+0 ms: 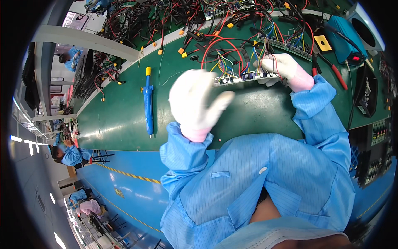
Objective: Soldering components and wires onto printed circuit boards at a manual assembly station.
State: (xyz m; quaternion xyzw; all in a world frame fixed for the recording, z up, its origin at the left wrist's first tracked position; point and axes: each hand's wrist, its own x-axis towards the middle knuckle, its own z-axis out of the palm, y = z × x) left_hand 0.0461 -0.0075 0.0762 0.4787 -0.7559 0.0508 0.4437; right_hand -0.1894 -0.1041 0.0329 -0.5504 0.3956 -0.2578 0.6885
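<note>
Both my hands wear white gloves with pink cuffs. A narrow circuit board [248, 77] with white connectors, dark components and several coloured wires stands at the middle of the green bench. My right hand [284, 69] is closed around the board's right end, with thin wires by its fingers. Slightly blurred, my left hand [194, 101] hovers at the board's left end, its thumb spread away from the fingers and nothing visible in it. It overlaps the board's left tip, so I cannot tell whether they touch. To its left lies a blue desoldering pump [148, 103] with a yellow end.
A second wired board [286, 47] lies behind my right hand. Tangled cables with yellow connectors [181, 50] cover the bench's far side. A teal soldering station [346, 41], red-handled pliers [339, 76] and a black parts tray [366, 95] are at right. Other people sit far left.
</note>
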